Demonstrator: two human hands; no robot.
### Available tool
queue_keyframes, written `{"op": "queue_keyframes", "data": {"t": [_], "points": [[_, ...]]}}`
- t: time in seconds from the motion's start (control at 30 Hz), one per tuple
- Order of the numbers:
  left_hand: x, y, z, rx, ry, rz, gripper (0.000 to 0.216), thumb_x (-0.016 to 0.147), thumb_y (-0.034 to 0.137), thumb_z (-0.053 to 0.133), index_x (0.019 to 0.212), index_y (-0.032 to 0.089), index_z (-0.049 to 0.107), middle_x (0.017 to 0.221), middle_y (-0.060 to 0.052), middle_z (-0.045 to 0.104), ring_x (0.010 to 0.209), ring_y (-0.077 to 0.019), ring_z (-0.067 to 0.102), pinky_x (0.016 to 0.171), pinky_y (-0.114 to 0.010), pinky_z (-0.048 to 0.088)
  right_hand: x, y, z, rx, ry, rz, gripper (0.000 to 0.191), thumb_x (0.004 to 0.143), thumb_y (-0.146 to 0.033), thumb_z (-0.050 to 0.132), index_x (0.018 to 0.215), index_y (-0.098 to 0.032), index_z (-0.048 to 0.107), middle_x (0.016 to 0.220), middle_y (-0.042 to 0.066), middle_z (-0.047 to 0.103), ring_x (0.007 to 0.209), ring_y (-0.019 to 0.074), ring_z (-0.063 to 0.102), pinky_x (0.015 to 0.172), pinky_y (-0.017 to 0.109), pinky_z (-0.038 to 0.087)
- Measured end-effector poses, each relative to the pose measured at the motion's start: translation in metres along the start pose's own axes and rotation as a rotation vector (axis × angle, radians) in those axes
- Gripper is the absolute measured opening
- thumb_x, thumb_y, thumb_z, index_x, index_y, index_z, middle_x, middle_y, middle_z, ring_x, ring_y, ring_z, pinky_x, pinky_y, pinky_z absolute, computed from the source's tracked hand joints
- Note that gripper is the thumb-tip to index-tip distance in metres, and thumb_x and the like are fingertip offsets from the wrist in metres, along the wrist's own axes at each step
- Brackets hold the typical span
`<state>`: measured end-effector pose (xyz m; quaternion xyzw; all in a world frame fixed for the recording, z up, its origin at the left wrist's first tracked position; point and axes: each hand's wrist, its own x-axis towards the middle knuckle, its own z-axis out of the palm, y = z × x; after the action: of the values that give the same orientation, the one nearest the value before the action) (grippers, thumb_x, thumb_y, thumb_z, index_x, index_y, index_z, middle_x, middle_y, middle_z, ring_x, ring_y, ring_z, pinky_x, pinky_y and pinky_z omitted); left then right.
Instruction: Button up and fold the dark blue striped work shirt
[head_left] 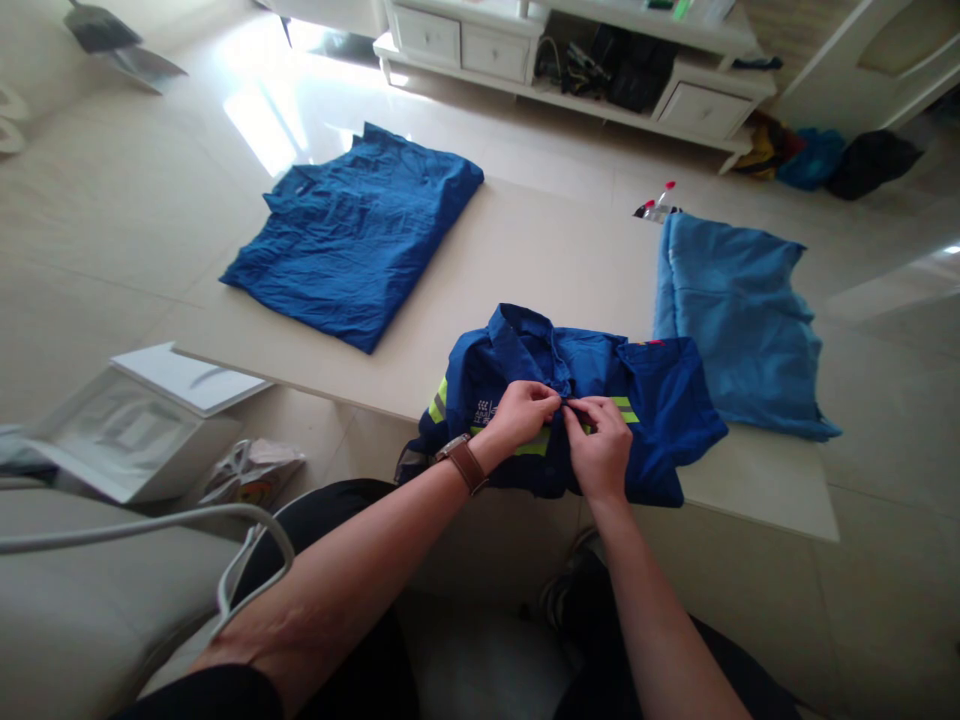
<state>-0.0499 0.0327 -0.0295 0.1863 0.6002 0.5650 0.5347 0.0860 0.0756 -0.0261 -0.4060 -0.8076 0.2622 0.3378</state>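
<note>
A dark blue work shirt (660,400) with yellow-green reflective bands lies at the near edge of the table, its collar pointing away from me. My left hand (525,412), with a brown-strapped watch on the wrist, pinches the shirt's front opening just below the collar. Close beside it, my right hand (600,440) pinches the other side of the same opening. The fingertips of both hands nearly meet there, and whatever small piece lies between them is hidden. One sleeve hangs over the table edge at the left.
A folded blue shirt (367,230) lies on the left of the pale table (570,240). Folded light blue cloth (739,320) lies at the right, with red-capped bottles (660,205) behind it. A white cabinet (495,50) stands beyond; a white box (127,430) is at left.
</note>
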Motion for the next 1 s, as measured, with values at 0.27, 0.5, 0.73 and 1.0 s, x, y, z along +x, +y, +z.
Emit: {"op": "queue_keyframes", "data": {"t": [0.27, 0.5, 0.73, 1.0], "points": [[-0.006, 0.011, 0.005, -0.129, 0.067, -0.095, 0.011, 0.078, 0.008, 0.067, 0.068, 0.011, 0.070, 0.060, 0.000, 0.061, 0.055, -0.0065, 0.052, 0.058, -0.018, 0.042, 0.000, -0.007, -0.002, -0.050, 0.045, -0.082, 0.015, 0.094, -0.028, 0.064, 0.093, -0.019, 0.076, 0.091, 0.007, 0.069, 0.084, 0.0201, 0.067, 0.078, 0.034, 0.056], [-0.006, 0.009, 0.001, -0.141, 0.003, -0.100, 0.014, 0.077, 0.009, 0.068, 0.064, 0.011, 0.069, 0.061, 0.000, 0.060, 0.057, -0.0058, 0.052, 0.059, -0.017, 0.043, 0.001, -0.006, -0.002, -0.048, 0.046, -0.121, 0.012, 0.094, -0.025, 0.064, 0.091, -0.019, 0.074, 0.091, 0.007, 0.068, 0.087, 0.0206, 0.066, 0.079, 0.034, 0.054], [-0.008, 0.009, 0.003, -0.273, 0.049, -0.187, 0.015, 0.076, 0.011, 0.072, 0.063, 0.011, 0.066, 0.059, 0.000, 0.058, 0.055, -0.0058, 0.052, 0.059, -0.018, 0.043, -0.001, -0.006, -0.001, -0.044, 0.065, -0.156, 0.013, 0.095, -0.025, 0.065, 0.090, -0.020, 0.076, 0.090, 0.006, 0.070, 0.084, 0.0187, 0.068, 0.077, 0.032, 0.055], [-0.008, 0.008, 0.005, -0.340, 0.064, -0.195, 0.014, 0.077, 0.013, 0.074, 0.065, 0.012, 0.066, 0.064, 0.000, 0.060, 0.058, -0.0056, 0.053, 0.062, -0.019, 0.044, -0.004, -0.011, 0.001, -0.066, 0.082, -0.076, 0.017, 0.097, -0.032, 0.062, 0.088, -0.020, 0.072, 0.092, 0.008, 0.073, 0.087, 0.0207, 0.070, 0.080, 0.034, 0.058]]}}
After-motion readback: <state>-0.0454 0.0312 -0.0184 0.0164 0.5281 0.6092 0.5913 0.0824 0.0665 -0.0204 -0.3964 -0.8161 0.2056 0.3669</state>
